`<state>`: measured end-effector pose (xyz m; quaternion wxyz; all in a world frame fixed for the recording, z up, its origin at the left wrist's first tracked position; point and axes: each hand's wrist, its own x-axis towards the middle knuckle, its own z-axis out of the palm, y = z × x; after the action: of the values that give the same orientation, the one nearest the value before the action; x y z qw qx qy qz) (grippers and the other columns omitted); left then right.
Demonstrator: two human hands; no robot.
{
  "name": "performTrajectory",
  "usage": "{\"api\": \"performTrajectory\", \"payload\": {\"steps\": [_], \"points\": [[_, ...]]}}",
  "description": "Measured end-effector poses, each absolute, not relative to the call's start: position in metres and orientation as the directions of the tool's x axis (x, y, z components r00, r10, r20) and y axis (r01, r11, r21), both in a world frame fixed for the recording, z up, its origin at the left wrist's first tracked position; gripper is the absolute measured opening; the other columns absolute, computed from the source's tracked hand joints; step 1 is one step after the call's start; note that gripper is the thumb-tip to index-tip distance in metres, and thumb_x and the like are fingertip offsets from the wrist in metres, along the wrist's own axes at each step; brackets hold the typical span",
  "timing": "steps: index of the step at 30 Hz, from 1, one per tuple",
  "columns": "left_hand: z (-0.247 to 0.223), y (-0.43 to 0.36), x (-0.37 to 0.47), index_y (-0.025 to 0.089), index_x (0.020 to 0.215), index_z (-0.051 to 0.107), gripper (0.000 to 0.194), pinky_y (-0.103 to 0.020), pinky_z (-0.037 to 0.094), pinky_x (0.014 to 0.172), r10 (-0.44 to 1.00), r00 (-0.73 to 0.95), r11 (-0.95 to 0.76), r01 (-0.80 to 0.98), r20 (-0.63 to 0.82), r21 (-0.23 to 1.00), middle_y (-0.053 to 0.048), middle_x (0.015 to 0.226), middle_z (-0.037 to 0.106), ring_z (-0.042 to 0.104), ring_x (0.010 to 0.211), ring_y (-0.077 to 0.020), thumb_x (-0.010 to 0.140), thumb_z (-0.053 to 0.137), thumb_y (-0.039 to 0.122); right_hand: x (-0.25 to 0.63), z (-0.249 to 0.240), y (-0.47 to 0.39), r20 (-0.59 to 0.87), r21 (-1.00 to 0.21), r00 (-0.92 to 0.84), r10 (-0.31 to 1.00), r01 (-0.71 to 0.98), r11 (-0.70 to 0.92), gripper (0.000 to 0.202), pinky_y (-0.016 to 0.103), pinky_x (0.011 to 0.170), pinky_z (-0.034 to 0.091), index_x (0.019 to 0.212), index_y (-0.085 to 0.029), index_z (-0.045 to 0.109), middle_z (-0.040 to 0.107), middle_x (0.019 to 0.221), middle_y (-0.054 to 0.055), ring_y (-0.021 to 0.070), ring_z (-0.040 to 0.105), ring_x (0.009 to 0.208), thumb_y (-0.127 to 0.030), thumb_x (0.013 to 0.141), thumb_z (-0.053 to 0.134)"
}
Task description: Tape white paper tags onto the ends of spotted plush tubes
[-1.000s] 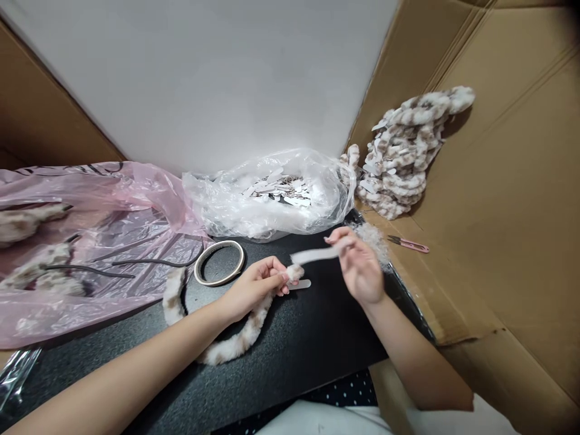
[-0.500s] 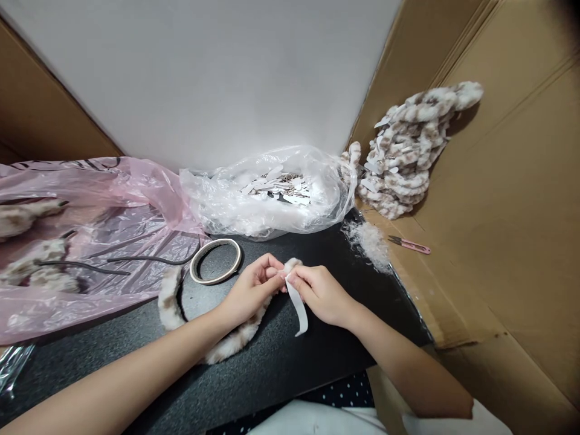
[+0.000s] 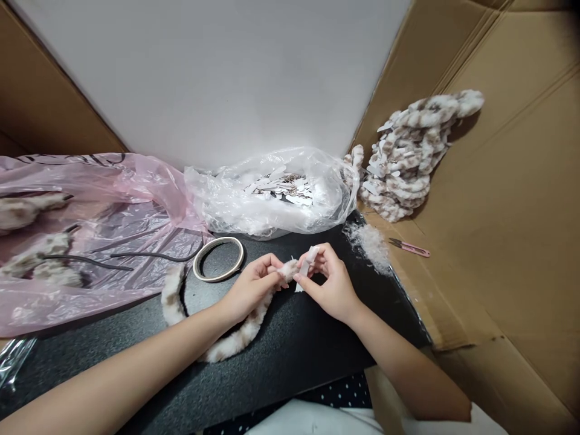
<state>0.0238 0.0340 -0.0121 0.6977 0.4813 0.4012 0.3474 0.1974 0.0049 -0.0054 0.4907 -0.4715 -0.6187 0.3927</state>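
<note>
Band of white fur with brown patches [image 3: 240, 341], in the head view, lies curved on the black table [image 3: 317, 362], partly covered by the left forearm. Left hand [image 3: 254, 285]: thumb and fingers pinched together on the band's raised end. Right hand [image 3: 333, 289]: thumb and fingers closed on a short white strip [image 3: 307, 267], held tilted just beside the fur tip; whether strip and fur touch cannot be told. Cream-rimmed ring [image 3: 218, 278]: flat on the table, near the left hand, beyond the band. Pink plastic bag [image 3: 154, 181]: at the left, with dark cords [image 3: 156, 255] and further fur pieces [image 3: 40, 257] lying on it. Clear bag [image 3: 272, 225]: against the wall, white tags [image 3: 292, 190] visible within. Pile of similar fur bands [image 3: 403, 160]: at the right, against the cardboard [image 3: 512, 254], white tabs showing among them. Loose fluff [image 3: 370, 246]: at the table's edge. Pink-handled snips [image 3: 411, 247]: on the cardboard beside the fluff.
</note>
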Motion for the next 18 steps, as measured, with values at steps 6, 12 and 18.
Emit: {"api": "performTrajectory", "payload": {"steps": [6, 12, 18], "points": [[-0.014, 0.033, 0.023, 0.016, 0.074, 0.054, 0.029, -0.02, 0.041, 0.059, 0.853, 0.491, 0.263, -0.115, -0.175, 0.958, 0.002, 0.064, 0.064, 0.055, 0.059, -0.0097, 0.075, 0.074, 0.038, 0.196, -0.008, 0.006, 0.213, -0.951, -0.058, 0.975, 0.216, 0.22, 0.024, 0.027, 0.064, 0.051, 0.085, -0.023, 0.046, 0.064, 0.077, -0.001, 0.015, 0.064, 0.069, -0.023, 0.077, 0.069], [-0.017, 0.035, 0.023, 0.016, 0.075, 0.054, 0.035, -0.019, 0.04, 0.056, 0.858, 0.468, 0.302, -0.13, -0.21, 0.944, 0.001, 0.063, 0.066, 0.056, 0.056, -0.0094, 0.071, 0.077, 0.04, 0.204, -0.002, 0.001, 0.187, -0.98, -0.303, 0.935, 0.01, 0.199, 0.01, 0.027, 0.064, 0.05, 0.095, -0.021, 0.05, 0.059, 0.07, -0.002, 0.0127, 0.059, 0.063, -0.03, 0.092, 0.053], [-0.014, 0.035, 0.023, 0.015, 0.077, 0.054, 0.037, -0.017, 0.035, 0.047, 0.842, 0.469, 0.368, -0.134, -0.268, 0.92, 0.003, 0.059, 0.062, 0.052, 0.049, -0.0079, 0.067, 0.079, 0.041, 0.202, 0.004, 0.0, 0.137, -0.963, -0.521, 0.843, 0.13, 0.237, 0.012, 0.025, 0.064, 0.044, 0.093, -0.019, 0.056, 0.053, 0.066, -0.004, 0.0113, 0.052, 0.06, -0.029, 0.092, 0.05]]}}
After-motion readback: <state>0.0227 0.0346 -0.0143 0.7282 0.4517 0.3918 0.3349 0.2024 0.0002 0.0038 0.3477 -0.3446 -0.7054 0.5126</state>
